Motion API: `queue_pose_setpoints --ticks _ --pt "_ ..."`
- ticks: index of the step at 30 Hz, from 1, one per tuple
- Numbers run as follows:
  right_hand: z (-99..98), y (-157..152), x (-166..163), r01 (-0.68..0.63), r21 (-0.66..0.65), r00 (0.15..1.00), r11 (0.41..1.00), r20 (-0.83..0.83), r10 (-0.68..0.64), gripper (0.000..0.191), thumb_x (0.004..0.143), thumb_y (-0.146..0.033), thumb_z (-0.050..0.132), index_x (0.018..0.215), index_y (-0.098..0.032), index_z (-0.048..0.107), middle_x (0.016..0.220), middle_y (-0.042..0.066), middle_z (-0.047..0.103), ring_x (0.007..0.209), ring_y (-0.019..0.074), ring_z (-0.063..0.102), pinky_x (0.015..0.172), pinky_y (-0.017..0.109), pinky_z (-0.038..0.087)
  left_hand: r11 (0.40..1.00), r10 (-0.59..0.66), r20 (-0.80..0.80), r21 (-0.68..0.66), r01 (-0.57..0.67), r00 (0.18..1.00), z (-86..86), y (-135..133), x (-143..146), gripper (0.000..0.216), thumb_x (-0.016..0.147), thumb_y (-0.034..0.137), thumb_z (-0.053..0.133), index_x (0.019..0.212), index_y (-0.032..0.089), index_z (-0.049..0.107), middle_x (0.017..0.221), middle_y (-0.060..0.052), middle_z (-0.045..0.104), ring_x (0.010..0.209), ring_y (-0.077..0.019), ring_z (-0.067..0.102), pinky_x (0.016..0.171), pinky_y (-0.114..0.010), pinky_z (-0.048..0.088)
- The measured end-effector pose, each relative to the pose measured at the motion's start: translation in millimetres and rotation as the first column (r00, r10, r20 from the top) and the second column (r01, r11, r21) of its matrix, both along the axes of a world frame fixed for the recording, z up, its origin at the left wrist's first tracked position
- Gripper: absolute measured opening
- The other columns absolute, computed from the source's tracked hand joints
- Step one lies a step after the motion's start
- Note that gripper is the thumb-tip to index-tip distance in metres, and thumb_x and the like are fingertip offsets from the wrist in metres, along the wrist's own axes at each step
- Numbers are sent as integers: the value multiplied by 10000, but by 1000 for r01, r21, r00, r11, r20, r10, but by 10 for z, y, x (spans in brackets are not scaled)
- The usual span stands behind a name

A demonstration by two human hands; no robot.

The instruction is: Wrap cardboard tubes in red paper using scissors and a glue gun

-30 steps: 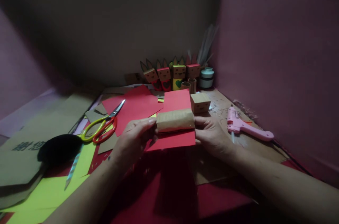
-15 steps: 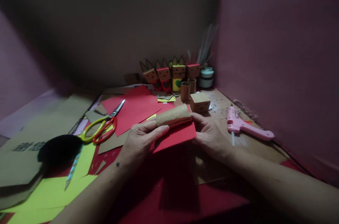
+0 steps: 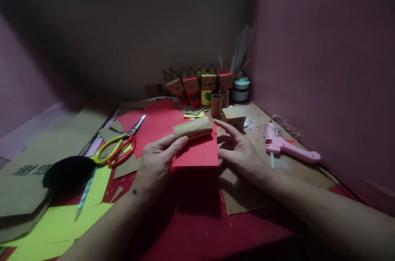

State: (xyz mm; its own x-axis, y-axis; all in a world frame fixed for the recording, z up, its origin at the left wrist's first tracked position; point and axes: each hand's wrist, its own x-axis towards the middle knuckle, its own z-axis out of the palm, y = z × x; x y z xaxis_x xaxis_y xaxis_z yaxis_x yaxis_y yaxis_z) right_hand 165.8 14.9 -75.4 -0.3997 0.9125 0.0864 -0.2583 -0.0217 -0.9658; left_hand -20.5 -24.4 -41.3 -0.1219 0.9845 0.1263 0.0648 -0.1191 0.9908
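Note:
My left hand (image 3: 162, 154) pinches a brown cardboard tube (image 3: 194, 128) against a sheet of red paper (image 3: 199, 152), thumb on top. The tube lies on its side across the sheet, with a seam along its lower side. At the sheet's right edge is my right hand (image 3: 237, 150), its fingers apart and nothing gripped; whether a fingertip touches the paper I cannot tell. Just beyond that hand sits a small cardboard box (image 3: 233, 117) with a drawn face. Two upright cardboard tubes (image 3: 216, 105) stand behind it.
Scissors (image 3: 123, 146) lie open on the left, near a pencil (image 3: 84, 197), yellow paper (image 3: 55, 224) and a black fuzzy object (image 3: 69, 174). A pink glue gun (image 3: 286, 148) rests at right. Behind stand several eared cardboard figures (image 3: 208, 84) and a pale blue jar (image 3: 240, 89).
The tube and red paper have shifted left and turned flatter. My right hand has let go of their right end, and its fingers have spread.

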Motion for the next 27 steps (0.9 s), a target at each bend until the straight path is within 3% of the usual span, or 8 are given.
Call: queue_pose_setpoints --ticks 4,8,12,16,18,21,23,27 --pt "-45 -54 6 14 189 996 982 87 -31 483 733 -202 705 1202 -269 611 860 -22 631 579 83 581 543 249 495 999 29 -59 19 -28 998 4 6 -5 254 866 299 641 1066 192 754 1106 -65 755 1126 -275 645 1072 -434 430" --pt "-74 -62 0 -33 180 978 983 209 -5 93 760 -235 668 843 -211 702 671 -30 598 547 92 564 526 253 469 993 -92 35 -67 94 995 -48 27 -20 297 885 343 618 1119 201 735 1171 -79 730 1141 -282 637 1065 -443 432" --pt "-41 -27 -1 -40 8 982 999 184 38 112 729 -288 715 752 -184 682 687 -3 649 544 95 579 543 256 492 957 -159 254 -199 213 954 -177 89 -61 377 868 397 640 1177 191 703 1149 -115 732 992 -286 698 862 -413 560" --pt "11 11 11 -37 -180 967 983 243 81 129 739 -294 716 706 -172 687 587 16 647 460 96 561 438 223 424 946 -169 304 -217 241 938 -233 141 -80 318 869 379 637 1112 199 736 1183 -128 714 967 -271 699 698 -317 586" --pt "19 20 20 -34 -200 953 979 287 91 103 742 -272 698 698 -178 701 526 8 623 415 88 515 383 208 357 946 -170 314 -212 244 934 -228 153 -77 320 880 380 619 1131 217 729 1223 -127 695 1009 -277 686 678 -309 586" --pt "-21 24 28 -49 -54 945 997 320 64 80 729 -240 679 734 -201 749 520 -19 603 406 76 444 380 212 334 952 -174 327 -185 243 929 -225 161 -76 351 874 401 615 1163 226 710 1200 -121 703 1017 -289 683 749 -360 582" --pt "-68 26 23 -48 116 940 992 341 6 111 712 -188 662 737 -226 763 585 -20 634 479 95 495 458 236 406 965 -139 287 -176 195 948 -246 167 -83 362 846 422 646 1145 231 718 1138 -109 729 962 -290 696 746 -371 575" --pt "-56 7 24 -93 391 862 916 491 -122 375 661 -5 517 798 -246 769 786 17 722 740 169 637 709 324 512 971 -130 241 -163 173 962 -324 185 -103 373 860 447 630 1150 228 715 1070 -98 751 884 -267 704 702 -351 564"
